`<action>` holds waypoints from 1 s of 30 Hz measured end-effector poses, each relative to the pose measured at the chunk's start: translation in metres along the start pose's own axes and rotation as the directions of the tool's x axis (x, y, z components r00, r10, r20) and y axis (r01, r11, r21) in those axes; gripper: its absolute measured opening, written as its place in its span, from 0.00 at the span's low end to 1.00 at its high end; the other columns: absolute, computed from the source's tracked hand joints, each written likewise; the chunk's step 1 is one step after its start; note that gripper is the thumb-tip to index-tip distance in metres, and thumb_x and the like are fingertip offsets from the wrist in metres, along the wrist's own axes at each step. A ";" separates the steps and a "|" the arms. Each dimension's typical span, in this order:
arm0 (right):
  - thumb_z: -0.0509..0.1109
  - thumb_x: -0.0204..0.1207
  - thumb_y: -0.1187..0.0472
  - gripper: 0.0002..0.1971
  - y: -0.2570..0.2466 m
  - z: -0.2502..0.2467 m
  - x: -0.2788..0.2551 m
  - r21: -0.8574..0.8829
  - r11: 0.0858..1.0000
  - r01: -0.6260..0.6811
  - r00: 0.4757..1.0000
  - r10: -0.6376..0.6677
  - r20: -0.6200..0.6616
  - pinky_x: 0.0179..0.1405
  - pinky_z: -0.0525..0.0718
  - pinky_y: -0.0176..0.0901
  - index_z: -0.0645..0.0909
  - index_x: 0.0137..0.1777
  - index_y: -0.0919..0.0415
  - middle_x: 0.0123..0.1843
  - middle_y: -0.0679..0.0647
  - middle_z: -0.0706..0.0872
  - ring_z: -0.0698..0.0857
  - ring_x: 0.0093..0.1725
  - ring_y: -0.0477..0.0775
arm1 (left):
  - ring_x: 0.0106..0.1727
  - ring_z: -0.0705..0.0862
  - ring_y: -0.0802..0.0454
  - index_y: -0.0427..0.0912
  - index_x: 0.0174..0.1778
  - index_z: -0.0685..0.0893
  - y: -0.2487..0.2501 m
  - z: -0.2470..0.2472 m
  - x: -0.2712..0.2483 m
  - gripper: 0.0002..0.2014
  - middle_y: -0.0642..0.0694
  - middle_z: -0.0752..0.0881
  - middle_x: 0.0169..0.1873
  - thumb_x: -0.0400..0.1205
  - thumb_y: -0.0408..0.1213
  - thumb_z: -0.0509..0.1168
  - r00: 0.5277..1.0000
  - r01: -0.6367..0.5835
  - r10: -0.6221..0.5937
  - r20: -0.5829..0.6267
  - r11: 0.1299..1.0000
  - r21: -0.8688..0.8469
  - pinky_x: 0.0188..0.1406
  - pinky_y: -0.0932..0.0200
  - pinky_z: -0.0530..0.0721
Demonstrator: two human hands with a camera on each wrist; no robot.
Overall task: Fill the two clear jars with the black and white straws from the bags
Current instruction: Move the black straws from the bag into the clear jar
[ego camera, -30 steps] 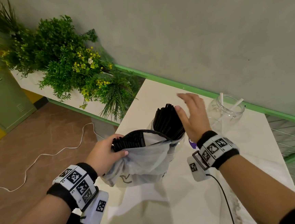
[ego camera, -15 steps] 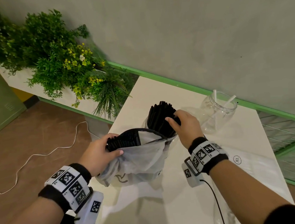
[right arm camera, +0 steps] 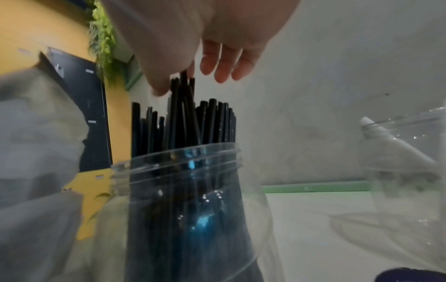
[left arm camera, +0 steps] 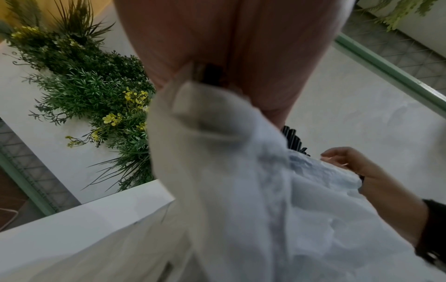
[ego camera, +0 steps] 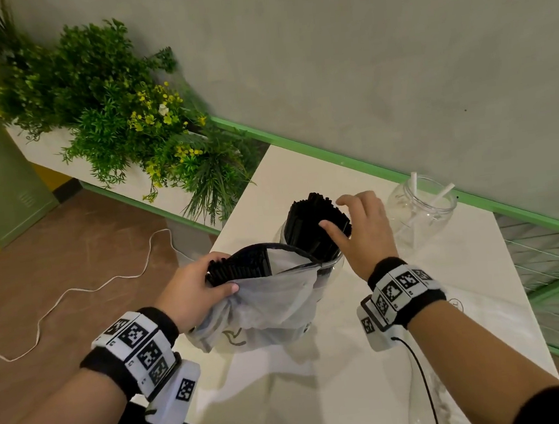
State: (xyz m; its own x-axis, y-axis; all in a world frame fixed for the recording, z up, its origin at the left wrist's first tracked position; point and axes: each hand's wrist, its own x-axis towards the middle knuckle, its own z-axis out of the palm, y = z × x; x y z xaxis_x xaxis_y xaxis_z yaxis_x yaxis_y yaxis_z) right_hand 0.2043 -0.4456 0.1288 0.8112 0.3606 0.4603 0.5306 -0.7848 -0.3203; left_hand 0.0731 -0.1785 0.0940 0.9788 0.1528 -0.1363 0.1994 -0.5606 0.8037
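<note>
A clear jar point(ego camera: 330, 265) point(right arm camera: 188, 171) stands mid-table, packed with upright black straws point(ego camera: 316, 225) point(right arm camera: 207, 122). My right hand point(ego camera: 339, 213) point(right arm camera: 193, 74) hovers at their tops with relaxed fingers, the thumb point(ego camera: 325, 224) touching the bundle. My left hand point(ego camera: 209, 278) point(left arm camera: 229, 47) grips the mouth of a crumpled pale bag point(ego camera: 263, 308) point(left arm camera: 265, 190) that leans on the jar, with more black straws point(ego camera: 239, 266) inside. A second clear jar point(ego camera: 420, 219) point(right arm camera: 405, 171) at the back right holds two white straws point(ego camera: 442, 192).
The white table point(ego camera: 319, 377) ends close to my left hand, with brown floor and a white cable point(ego camera: 75, 290) below. Green plants point(ego camera: 120, 107) fill a planter at the left. A grey wall with a green rail point(ego camera: 334, 159) runs behind. A flat clear packet point(ego camera: 475, 299) lies at the right.
My right hand came down onto the black straws in the jar, gripped their tops, and has now loosened with fingers spread. The left hand kept hold of the bag.
</note>
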 end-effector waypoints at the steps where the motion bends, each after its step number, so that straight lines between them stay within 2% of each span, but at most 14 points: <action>1: 0.67 0.78 0.49 0.17 -0.001 -0.001 -0.003 0.015 0.999 0.040 0.998 -0.039 -0.051 0.54 0.76 0.47 0.78 0.59 0.60 0.53 0.56 0.76 0.73 0.52 0.55 | 0.53 0.85 0.54 0.56 0.59 0.80 0.000 0.000 0.000 0.20 0.53 0.88 0.51 0.74 0.39 0.75 1.000 -0.001 0.001 -0.002 1.000 0.000 0.54 0.56 0.80; 3: 0.64 0.80 0.50 0.15 -0.003 -0.004 -0.008 -0.010 0.981 0.194 0.980 -0.194 -0.042 0.53 0.76 0.48 0.81 0.58 0.59 0.51 0.55 0.79 0.74 0.51 0.56 | 0.52 0.85 0.54 0.59 0.56 0.79 0.000 -0.001 -0.001 0.19 0.53 0.88 0.49 0.74 0.38 0.75 1.000 -0.004 0.004 -0.006 1.000 0.006 0.54 0.55 0.81; 5: 0.64 0.78 0.46 0.17 -0.004 -0.006 -0.010 -0.090 0.934 0.345 0.938 -0.341 0.057 0.50 0.76 0.50 0.83 0.59 0.56 0.51 0.52 0.81 0.75 0.51 0.57 | 0.51 0.84 0.54 0.60 0.55 0.78 0.001 -0.002 -0.001 0.18 0.54 0.88 0.48 0.74 0.38 0.75 1.000 -0.008 0.009 -0.008 1.000 0.013 0.53 0.55 0.81; 8: 0.70 0.72 0.45 0.18 0.001 -0.001 -0.001 -0.214 0.861 0.461 0.879 -0.410 0.245 0.45 0.76 0.51 0.85 0.58 0.52 0.49 0.50 0.82 0.75 0.49 0.58 | 0.51 0.84 0.55 0.60 0.55 0.78 0.002 -0.001 -0.001 0.18 0.55 0.87 0.48 0.75 0.38 0.75 1.000 -0.011 0.011 -0.008 1.000 0.008 0.52 0.57 0.80; 12: 0.83 0.63 0.62 0.08 -0.001 0.007 0.022 -0.122 0.819 0.561 0.793 -0.488 0.365 0.32 0.83 0.47 0.88 0.39 0.58 0.36 0.54 0.83 0.80 0.35 0.60 | 0.52 0.84 0.55 0.59 0.56 0.78 0.003 0.000 -0.001 0.19 0.55 0.87 0.49 0.75 0.38 0.75 1.000 -0.006 0.006 0.003 1.000 -0.011 0.54 0.56 0.81; 13: 0.82 0.64 0.65 0.07 -0.004 0.003 0.029 -0.082 0.836 0.542 0.798 -0.482 0.362 0.32 0.84 0.46 0.87 0.39 0.61 0.36 0.56 0.84 0.81 0.35 0.62 | 0.52 0.84 0.55 0.59 0.56 0.79 0.002 -0.001 0.000 0.19 0.54 0.88 0.49 0.75 0.38 0.75 1.000 -0.003 0.003 0.001 1.000 -0.010 0.55 0.56 0.81; 15: 0.77 0.71 0.67 0.05 -0.011 -0.008 0.044 -0.035 0.892 0.450 0.854 -0.419 0.308 0.39 0.81 0.49 0.87 0.47 0.64 0.42 0.60 0.84 0.81 0.41 0.64 | 0.53 0.85 0.55 0.60 0.56 0.79 0.000 -0.002 0.000 0.18 0.54 0.88 0.50 0.74 0.38 0.75 1.000 -0.002 0.002 -0.007 1.000 -0.009 0.56 0.53 0.82; 17: 0.73 0.75 0.64 0.08 -0.014 -0.014 0.054 -0.035 0.927 0.374 0.906 -0.357 0.225 0.47 0.78 0.52 0.85 0.53 0.62 0.47 0.59 0.84 0.79 0.47 0.63 | 0.53 0.85 0.55 0.62 0.55 0.79 -0.002 -0.003 -0.001 0.18 0.54 0.88 0.49 0.74 0.39 0.75 1.000 -0.003 0.002 -0.013 1.000 -0.010 0.57 0.51 0.82; 19: 0.73 0.75 0.59 0.12 -0.016 -0.009 0.050 -0.081 0.933 0.350 0.927 -0.332 0.174 0.52 0.78 0.55 0.83 0.57 0.59 0.54 0.57 0.82 0.76 0.52 0.62 | 0.53 0.85 0.55 0.66 0.52 0.78 -0.002 -0.003 -0.001 0.19 0.55 0.88 0.49 0.74 0.39 0.75 1.000 -0.006 0.006 -0.015 1.000 -0.008 0.57 0.51 0.82; 21: 0.71 0.76 0.54 0.16 -0.014 0.004 0.037 -0.101 0.941 0.323 0.933 -0.299 0.200 0.58 0.76 0.58 0.81 0.62 0.57 0.64 0.57 0.79 0.73 0.62 0.62 | 0.53 0.85 0.55 0.66 0.52 0.78 -0.002 -0.002 -0.001 0.19 0.55 0.88 0.49 0.74 0.39 0.75 1.000 -0.003 0.003 -0.016 1.000 -0.008 0.57 0.51 0.82; 23: 0.61 0.80 0.48 0.22 -0.008 0.013 0.024 -0.023 0.963 0.268 0.931 -0.253 0.262 0.68 0.73 0.59 0.76 0.70 0.57 0.73 0.56 0.75 0.70 0.71 0.59 | 0.53 0.85 0.55 0.61 0.55 0.79 -0.001 -0.002 0.000 0.18 0.54 0.88 0.50 0.74 0.39 0.75 1.000 0.002 -0.003 -0.013 1.000 -0.011 0.58 0.52 0.82; 25: 0.54 0.83 0.48 0.26 -0.003 0.011 0.018 0.091 0.977 0.194 0.947 -0.211 0.244 0.76 0.68 0.55 0.69 0.77 0.58 0.79 0.53 0.70 0.68 0.77 0.54 | 0.54 0.85 0.54 0.57 0.58 0.80 -0.002 -0.003 0.000 0.18 0.54 0.88 0.50 0.74 0.39 0.75 1.000 0.008 -0.008 -0.012 1.000 -0.011 0.58 0.52 0.82; 27: 0.53 0.84 0.48 0.27 -0.002 0.006 0.013 0.153 0.973 0.173 0.967 -0.197 0.161 0.82 0.59 0.46 0.62 0.81 0.58 0.83 0.52 0.64 0.61 0.81 0.49 | 0.54 0.85 0.53 0.56 0.59 0.81 -0.003 -0.003 0.000 0.19 0.53 0.88 0.50 0.74 0.39 0.75 1.000 0.012 -0.012 -0.014 1.000 -0.016 0.58 0.50 0.82; 30: 0.54 0.84 0.46 0.32 -0.004 0.007 0.004 0.114 0.971 0.208 0.961 -0.225 0.162 0.83 0.49 0.40 0.52 0.84 0.58 0.86 0.52 0.53 0.51 0.85 0.49 | 0.54 0.85 0.52 0.58 0.58 0.80 -0.003 -0.003 0.000 0.18 0.52 0.88 0.50 0.74 0.39 0.75 1.000 0.017 -0.017 -0.013 1.000 -0.017 0.58 0.50 0.82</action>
State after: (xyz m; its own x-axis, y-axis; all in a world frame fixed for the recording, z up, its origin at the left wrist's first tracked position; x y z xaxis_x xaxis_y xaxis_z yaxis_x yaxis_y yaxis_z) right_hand 0.2070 -0.4370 0.1258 0.7000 0.6045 0.3802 0.7122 -0.6299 -0.3098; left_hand 0.0725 -0.1743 0.0935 0.9746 0.1724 -0.1426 0.2149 -0.5440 0.8111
